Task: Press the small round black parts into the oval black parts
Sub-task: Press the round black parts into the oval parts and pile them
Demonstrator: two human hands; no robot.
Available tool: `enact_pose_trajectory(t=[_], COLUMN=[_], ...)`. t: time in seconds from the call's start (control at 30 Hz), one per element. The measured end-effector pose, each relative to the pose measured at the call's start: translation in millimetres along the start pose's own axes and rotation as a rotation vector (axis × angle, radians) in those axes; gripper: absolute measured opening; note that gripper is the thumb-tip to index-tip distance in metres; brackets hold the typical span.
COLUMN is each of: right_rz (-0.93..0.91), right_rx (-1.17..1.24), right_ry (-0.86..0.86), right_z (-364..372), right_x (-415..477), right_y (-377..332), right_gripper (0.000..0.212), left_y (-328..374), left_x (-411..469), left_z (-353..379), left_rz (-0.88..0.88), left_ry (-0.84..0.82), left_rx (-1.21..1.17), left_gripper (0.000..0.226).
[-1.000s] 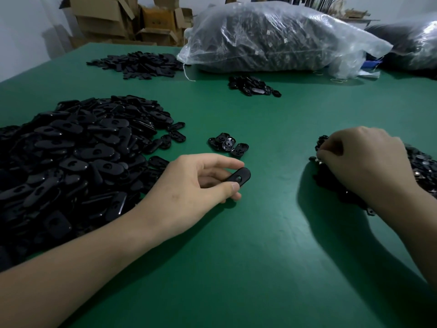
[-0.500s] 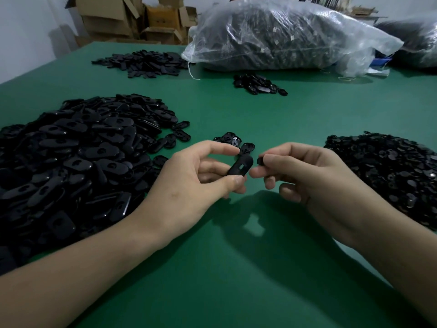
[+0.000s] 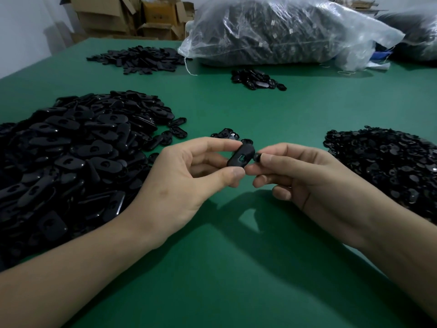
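Left hand [image 3: 189,176] pinches one oval part [image 3: 241,156] edgewise, thumb below and forefinger above, hole showing, over mid-table. Right hand [image 3: 307,176] pinches a small round part [image 3: 257,157] just right of it. Likely best: square round part to hole, then press straight, bracing the oval against twist.

Smooth flat table [image 3: 236,280]: plain deep green, no pattern, darker in shadow patches.
Black oval plastic part [image 3: 241,156]: glossy black all over.
Small round black plastic part [image 3: 257,157]: black.
Big left heap of oval plastic parts [image 3: 71,150]: black, pale sheen on upper faces.
Right heap of small round parts [image 3: 383,162]: black, speckled with tiny glints.
Far flat heap [image 3: 139,58]: matt black.
Clear plastic sack [image 3: 283,31]: whitish film, dark contents, scattered pale flecks.
Open cardboard boxes [image 3: 106,13]: tan-brown.
Bare wall [image 3: 23,31]: pale grey-white.
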State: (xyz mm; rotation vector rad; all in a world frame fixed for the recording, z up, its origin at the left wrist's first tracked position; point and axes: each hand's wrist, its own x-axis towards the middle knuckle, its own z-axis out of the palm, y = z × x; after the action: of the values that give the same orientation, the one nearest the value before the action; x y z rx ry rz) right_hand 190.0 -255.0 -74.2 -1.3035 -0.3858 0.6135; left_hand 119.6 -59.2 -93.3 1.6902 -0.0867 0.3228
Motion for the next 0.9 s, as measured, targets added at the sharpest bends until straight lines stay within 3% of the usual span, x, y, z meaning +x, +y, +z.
enact_pose_trajectory(t=[0.4, 0.6, 0.9], right_rz=[-0.135, -0.147, -0.199], right_rx=[-0.192, -0.261, -0.278], right_ry=[0.138, 0.100, 0.109], right_z=[6.6, 6.2, 1.0], right_x=[-2.0, -0.6, 1.4], right_y=[-2.4, 0.6, 1.1], right_gripper=[0.012, 0.009, 0.024], left_y=[-2.1, -3.5, -2.3], left_x=[-0.4, -0.3, -0.6], left_z=[-0.2, -1.3, -0.8], left_rz=[0.019, 0.020, 0.011], left_ry=[-0.006, -0.019, -0.008], left_rx=[0.070, 0.084, 0.096], left_gripper=[0.029, 0.029, 0.028])
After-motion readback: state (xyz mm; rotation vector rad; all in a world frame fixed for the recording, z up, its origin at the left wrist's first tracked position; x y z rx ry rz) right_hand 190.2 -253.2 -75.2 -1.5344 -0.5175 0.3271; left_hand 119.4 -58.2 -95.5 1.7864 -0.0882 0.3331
